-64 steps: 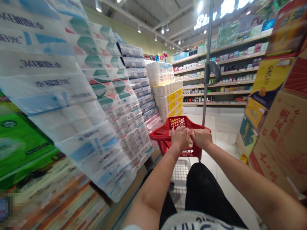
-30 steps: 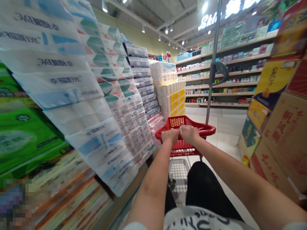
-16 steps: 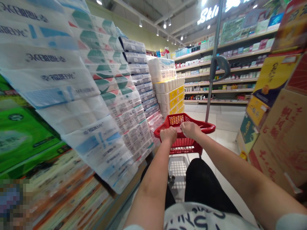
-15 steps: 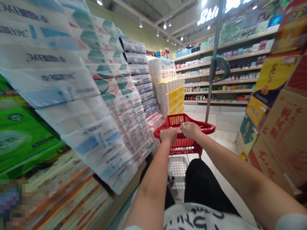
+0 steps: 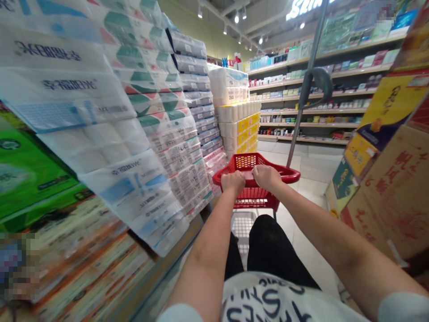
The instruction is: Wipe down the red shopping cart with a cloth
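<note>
A red plastic shopping basket sits on a wheeled cart, with a wire lower rack beneath it. My left hand grips the near rim of the basket, and my right hand grips the same rim just beside it. Both sets of fingers are curled over the red plastic. The basket's bottom is mostly hidden behind my hands and the rim, and nothing shows inside it.
Tall stacks of packaged toilet paper line the left side, close to the basket. Cardboard cartons stand on the right. A metal pole with a curved grey hook rises from the cart. Product shelves and a tiled floor lie ahead.
The cart and my hands have moved forward along the aisle, with the stacks shifting past on the left. Both hands stay on the basket rim.
</note>
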`<state>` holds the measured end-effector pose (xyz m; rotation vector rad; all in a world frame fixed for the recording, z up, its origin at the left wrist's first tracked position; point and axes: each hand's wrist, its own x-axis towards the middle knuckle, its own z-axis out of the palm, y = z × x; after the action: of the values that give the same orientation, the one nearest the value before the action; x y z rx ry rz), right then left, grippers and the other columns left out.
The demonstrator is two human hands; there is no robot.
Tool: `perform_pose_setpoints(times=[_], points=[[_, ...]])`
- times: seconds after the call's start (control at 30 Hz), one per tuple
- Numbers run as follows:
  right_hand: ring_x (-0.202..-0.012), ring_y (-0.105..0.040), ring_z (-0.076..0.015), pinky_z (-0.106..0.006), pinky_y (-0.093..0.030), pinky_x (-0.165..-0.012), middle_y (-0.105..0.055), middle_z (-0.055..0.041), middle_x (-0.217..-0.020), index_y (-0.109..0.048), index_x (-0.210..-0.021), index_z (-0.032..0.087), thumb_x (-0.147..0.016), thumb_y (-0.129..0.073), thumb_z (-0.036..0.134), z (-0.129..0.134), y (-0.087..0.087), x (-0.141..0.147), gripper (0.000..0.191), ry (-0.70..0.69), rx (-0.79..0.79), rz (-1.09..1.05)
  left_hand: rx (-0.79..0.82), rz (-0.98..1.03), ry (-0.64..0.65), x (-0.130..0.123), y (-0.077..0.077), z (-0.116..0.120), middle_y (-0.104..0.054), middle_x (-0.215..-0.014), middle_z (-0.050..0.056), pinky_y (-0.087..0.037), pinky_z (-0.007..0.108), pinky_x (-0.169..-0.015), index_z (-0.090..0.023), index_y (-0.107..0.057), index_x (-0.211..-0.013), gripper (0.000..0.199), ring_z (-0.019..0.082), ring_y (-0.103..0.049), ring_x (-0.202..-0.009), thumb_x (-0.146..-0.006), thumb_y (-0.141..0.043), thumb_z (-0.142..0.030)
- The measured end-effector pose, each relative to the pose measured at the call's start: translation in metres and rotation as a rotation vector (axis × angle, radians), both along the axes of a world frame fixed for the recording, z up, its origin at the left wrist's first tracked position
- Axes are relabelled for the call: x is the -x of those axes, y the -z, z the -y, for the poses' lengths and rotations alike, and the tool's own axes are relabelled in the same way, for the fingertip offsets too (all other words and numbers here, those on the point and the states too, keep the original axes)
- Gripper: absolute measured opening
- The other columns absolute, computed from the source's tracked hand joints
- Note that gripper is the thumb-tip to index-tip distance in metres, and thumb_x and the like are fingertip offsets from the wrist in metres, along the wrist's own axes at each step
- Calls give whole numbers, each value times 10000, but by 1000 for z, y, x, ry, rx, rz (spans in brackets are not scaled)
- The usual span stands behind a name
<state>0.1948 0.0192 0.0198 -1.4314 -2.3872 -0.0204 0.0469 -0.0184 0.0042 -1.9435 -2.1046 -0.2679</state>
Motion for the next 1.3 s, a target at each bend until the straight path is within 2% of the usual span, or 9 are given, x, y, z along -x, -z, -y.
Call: perform_pose_setpoints(times=[0.07,0.13,0.33,0.6,0.83,0.9,1.03,1.17,1.3], points=[[-1016,-605,-222,-320,-415,-881,-676,-125,-1080,-646,-1024,157,-992,-295,337,5,4,0,396,-91,-127,-61,-7,4,7,2,1,0,-700,-958,154,-449,441,-834,-113,-618,-1047,439,275,-679,-924,-979,-220,-284],[-1028,-603,-205,-297,-408,-891,-680,-105,-1081,-644,-1030,172,-989,-325,343,5,4,-4,365,-184,-160,-66,-21,12,10,5,2,-1,-700,-951,156,-439,429,-849,-105,-617,-1039,437,266,-676,-931,-982,-223,-284],[-803,-646,-193,-261,-420,-669,-701,-107,-868,-659,-914,153,-1000,-195,311,-22,-9,-26,498,-100,157,-35,-47,24,-36,8,6,-11,-698,-930,159,-424,433,-836,-95,-618,-992,442,281,-673,-927,-984,-222,-290],[-999,-613,-259,-330,-435,-825,-655,-126,-1117,-617,-1055,172,-990,-237,431,-46,4,-22,464,-115,83,2,-8,-85,-69,6,8,-30,-694,-961,140,-401,378,-811,-124,-595,-1019,386,256,-659,-940,-982,-227,-236],[-1204,-514,-273,-366,-374,-1006,-526,-153,-1357,-480,-1330,135,-1000,-264,385,-51,10,-17,467,-377,-69,0,23,-87,-157,20,6,-37,-707,-950,120,-392,353,-808,-145,-608,-984,429,236,-658,-920,-994,-200,-277],[-1178,-538,-283,-388,-405,-973,-521,-148,-1369,-441,-1372,163,-1000,-250,426,-46,7,-21,495,-348,-55,25,11,-64,-169,26,5,-37,-711,-936,114,-390,353,-807,-153,-618,-967,434,236,-659,-920,-990,-206,-288],[-954,-651,-293,-411,-470,-798,-665,-149,-1111,-544,-1249,202,-991,-269,406,-42,0,-40,429,-129,81,229,-21,-28,-152,26,6,-34,-713,-916,111,-389,363,-807,-156,-632,-934,446,244,-661,-911,-984,-210,-293],[-824,-670,-264,-352,-457,-722,-697,-143,-886,-641,-1033,156,-931,-436,289,-55,-7,-50,265,-148,146,404,-48,-32,-100,16,8,-31,-703,-892,125,-391,381,-804,-127,-630,-946,448,262,-663,-893,-983,-209,-278],[-652,-640,-179,-277,-435,-656,-685,-87,-698,-670,-840,157,-962,-315,238,-68,-11,-43,384,-107,291,328,-33,-35,-8,10,7,-30,-688,-940,141,-386,395,-799,-103,-624,-979,433,272,-661,-900,-979,-216,-248]])
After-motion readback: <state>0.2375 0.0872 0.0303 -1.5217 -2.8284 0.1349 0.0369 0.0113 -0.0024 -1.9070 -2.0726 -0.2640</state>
